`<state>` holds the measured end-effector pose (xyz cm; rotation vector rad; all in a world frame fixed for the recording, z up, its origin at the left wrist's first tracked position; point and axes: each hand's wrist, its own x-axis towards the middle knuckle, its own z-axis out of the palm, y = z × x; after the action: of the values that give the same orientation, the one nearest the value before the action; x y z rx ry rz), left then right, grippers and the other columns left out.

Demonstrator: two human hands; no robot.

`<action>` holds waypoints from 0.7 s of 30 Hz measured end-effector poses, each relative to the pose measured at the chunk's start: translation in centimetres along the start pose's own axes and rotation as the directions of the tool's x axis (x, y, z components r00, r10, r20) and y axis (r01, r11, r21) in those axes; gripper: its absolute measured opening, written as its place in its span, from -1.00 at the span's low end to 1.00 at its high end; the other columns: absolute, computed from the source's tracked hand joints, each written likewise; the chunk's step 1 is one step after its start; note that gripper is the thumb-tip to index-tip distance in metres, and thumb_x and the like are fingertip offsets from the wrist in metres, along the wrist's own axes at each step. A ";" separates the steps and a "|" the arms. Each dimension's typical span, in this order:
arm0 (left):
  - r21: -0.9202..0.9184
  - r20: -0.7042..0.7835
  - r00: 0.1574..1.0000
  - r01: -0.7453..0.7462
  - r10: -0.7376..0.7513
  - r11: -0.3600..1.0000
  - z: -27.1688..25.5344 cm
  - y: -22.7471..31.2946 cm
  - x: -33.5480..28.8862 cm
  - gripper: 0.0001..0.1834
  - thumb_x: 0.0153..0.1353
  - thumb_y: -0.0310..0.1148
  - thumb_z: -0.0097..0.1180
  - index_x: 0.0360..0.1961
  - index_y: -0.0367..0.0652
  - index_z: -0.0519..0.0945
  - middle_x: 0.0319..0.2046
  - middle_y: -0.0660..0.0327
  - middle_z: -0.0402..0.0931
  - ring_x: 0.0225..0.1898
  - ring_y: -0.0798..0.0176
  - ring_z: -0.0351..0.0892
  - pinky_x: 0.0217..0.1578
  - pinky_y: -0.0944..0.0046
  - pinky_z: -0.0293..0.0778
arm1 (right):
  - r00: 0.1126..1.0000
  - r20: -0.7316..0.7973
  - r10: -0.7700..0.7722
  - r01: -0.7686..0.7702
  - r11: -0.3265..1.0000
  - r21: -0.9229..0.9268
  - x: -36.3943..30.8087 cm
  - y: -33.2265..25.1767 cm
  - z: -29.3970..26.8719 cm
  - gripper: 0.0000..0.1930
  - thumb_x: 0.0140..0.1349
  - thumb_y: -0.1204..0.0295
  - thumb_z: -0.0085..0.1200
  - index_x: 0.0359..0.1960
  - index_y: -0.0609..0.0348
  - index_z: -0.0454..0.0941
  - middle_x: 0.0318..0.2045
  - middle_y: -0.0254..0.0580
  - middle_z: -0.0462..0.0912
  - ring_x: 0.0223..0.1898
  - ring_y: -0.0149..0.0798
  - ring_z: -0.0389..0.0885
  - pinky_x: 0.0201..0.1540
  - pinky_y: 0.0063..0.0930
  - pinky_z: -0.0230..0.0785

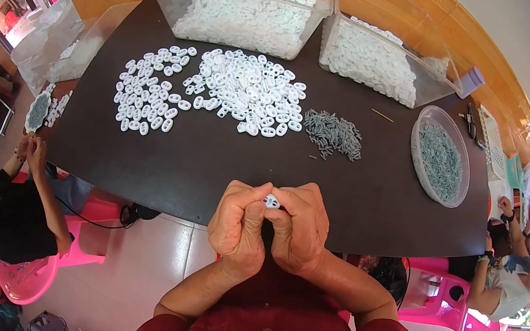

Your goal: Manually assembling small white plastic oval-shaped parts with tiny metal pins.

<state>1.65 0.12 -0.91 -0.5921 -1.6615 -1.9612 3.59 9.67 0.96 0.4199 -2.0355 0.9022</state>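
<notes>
Just over the table's near edge, a small white oval plastic piece with dark holes is pinched between my two hands. My left hand grips it from one side with thumb and forefinger, and my right hand closes on the other side. Whether a screw is in the piece is too small to tell. Farther up the table lies a large heap of similar white plastic pieces. Left of it, more such pieces are spread in a loose layer. A pile of small grey screws lies to the right.
Two clear bins of white pieces stand at the table's back. A round clear tub of grey screws sits at right, near pliers. Co-workers sit left and right on pink chairs.
</notes>
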 end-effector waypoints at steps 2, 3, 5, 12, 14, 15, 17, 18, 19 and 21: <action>-0.003 0.041 0.997 0.071 -0.070 0.997 0.0 0.1 0.0 -0.83 0.31 -0.48 0.03 -0.18 -0.39 0.56 -0.44 0.17 0.48 -0.44 0.33 0.40 -0.46 0.41 0.32 | 1.000 0.001 0.008 -0.008 1.000 0.010 0.0 0.2 -0.2 -0.77 0.12 0.62 0.13 -0.16 0.39 0.48 -0.39 -0.05 0.56 -0.45 -0.17 0.48 -0.43 -0.41 0.32; -0.004 0.041 0.997 0.067 -0.066 0.998 -0.2 0.2 -0.1 -0.83 0.31 -0.48 0.03 -0.18 -0.39 0.56 -0.44 0.17 0.48 -0.44 0.33 0.40 -0.46 0.41 0.32 | 1.000 0.001 0.010 -0.010 1.000 0.021 0.0 0.0 -0.3 -0.76 0.11 0.63 0.14 -0.17 0.41 0.49 -0.37 -0.04 0.56 -0.43 -0.15 0.49 -0.41 -0.41 0.34; -0.075 0.053 0.986 0.163 -0.159 0.984 -0.6 0.4 -0.3 -0.81 0.31 -0.50 0.02 -0.12 -0.37 0.56 -0.43 0.18 0.48 -0.43 0.38 0.39 -0.45 0.43 0.32 | 1.000 0.019 0.012 -0.013 1.000 0.016 0.0 -0.2 -0.6 -0.76 0.09 0.64 0.15 -0.18 0.39 0.51 -0.36 -0.06 0.57 -0.43 -0.16 0.50 -0.39 -0.41 0.35; -0.012 0.212 0.909 0.370 -0.359 0.929 -1.2 0.8 0.8 -0.78 0.31 -0.47 0.03 -0.09 -0.35 0.57 -0.35 0.19 0.54 -0.37 0.41 0.46 -0.33 0.45 0.40 | 0.974 0.159 0.161 -0.163 0.987 0.002 2.5 1.8 -4.0 -0.77 0.00 0.71 0.16 -0.27 0.25 0.57 -0.38 -0.18 0.60 -0.42 -0.27 0.52 -0.39 -0.47 0.36; 0.185 0.204 0.949 0.205 -0.241 0.961 -3.2 0.0 1.9 -0.80 0.28 -0.49 0.06 -0.11 -0.34 0.58 -0.37 0.18 0.56 -0.38 0.40 0.47 -0.36 0.44 0.40 | 0.974 0.172 0.148 -0.129 0.985 -0.119 5.4 3.0 -5.8 -0.81 0.02 0.71 0.15 -0.30 0.25 0.57 -0.44 -0.23 0.54 -0.44 -0.36 0.48 -0.38 -0.56 0.34; 0.347 0.245 0.961 0.039 -0.131 0.937 -4.2 -0.4 2.8 -0.81 0.25 -0.51 0.08 -0.13 -0.32 0.59 -0.39 0.17 0.57 -0.40 0.38 0.48 -0.38 0.43 0.40 | 0.985 0.084 0.149 -0.138 0.982 -0.126 6.4 4.5 -6.5 -0.83 0.05 0.71 0.12 -0.29 0.28 0.57 -0.45 -0.28 0.51 -0.43 -0.43 0.45 -0.36 -0.59 0.33; 0.531 0.226 0.974 -0.140 0.019 0.836 -6.0 -1.0 5.3 -0.81 0.06 -0.61 0.16 -0.24 -0.26 0.60 -0.44 0.17 0.57 -0.44 0.14 0.49 -0.41 0.23 0.40 | 0.980 -0.001 0.201 -0.192 0.932 -0.309 9.5 6.7 -8.2 -0.85 0.12 0.62 0.11 -0.25 0.28 0.58 -0.44 -0.29 0.53 -0.40 -0.48 0.44 -0.28 -0.60 0.33; 0.592 0.260 0.960 -0.240 0.100 0.769 -6.8 -1.5 6.6 -0.78 0.02 -0.62 0.17 -0.25 -0.25 0.61 -0.43 0.18 0.58 -0.43 0.13 0.49 -0.41 0.23 0.40 | 0.980 -0.037 0.195 -0.194 0.911 -0.364 11.4 8.1 -9.0 -0.86 0.14 0.58 0.11 -0.24 0.28 0.58 -0.41 -0.28 0.56 -0.36 -0.46 0.47 -0.25 -0.59 0.34; 0.635 0.303 0.935 -0.341 0.182 0.693 -7.2 -1.9 7.9 -0.75 -0.02 -0.63 0.19 -0.25 -0.24 0.61 -0.42 0.19 0.58 -0.41 0.13 0.49 -0.42 0.23 0.40 | 0.988 -0.108 0.109 -0.142 0.911 -0.387 13.0 10.4 -10.1 -0.84 0.14 0.57 0.11 -0.23 0.30 0.58 -0.39 -0.24 0.57 -0.33 -0.42 0.51 -0.22 -0.58 0.35; 0.674 0.354 0.915 -0.392 0.192 0.626 -7.6 -2.7 9.7 -0.74 -0.05 -0.63 0.18 -0.26 -0.22 0.61 -0.38 0.21 0.58 -0.38 0.13 0.48 -0.39 0.22 0.40 | 0.992 -0.110 0.060 -0.106 0.867 -0.487 16.1 13.7 -11.6 -0.83 0.16 0.51 0.12 -0.22 0.28 0.58 -0.35 -0.15 0.61 -0.29 -0.34 0.56 -0.18 -0.52 0.38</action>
<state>-7.68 -7.97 1.71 -0.7347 -2.1446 -0.8567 -7.12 27.99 12.35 0.0066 -2.1153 0.4091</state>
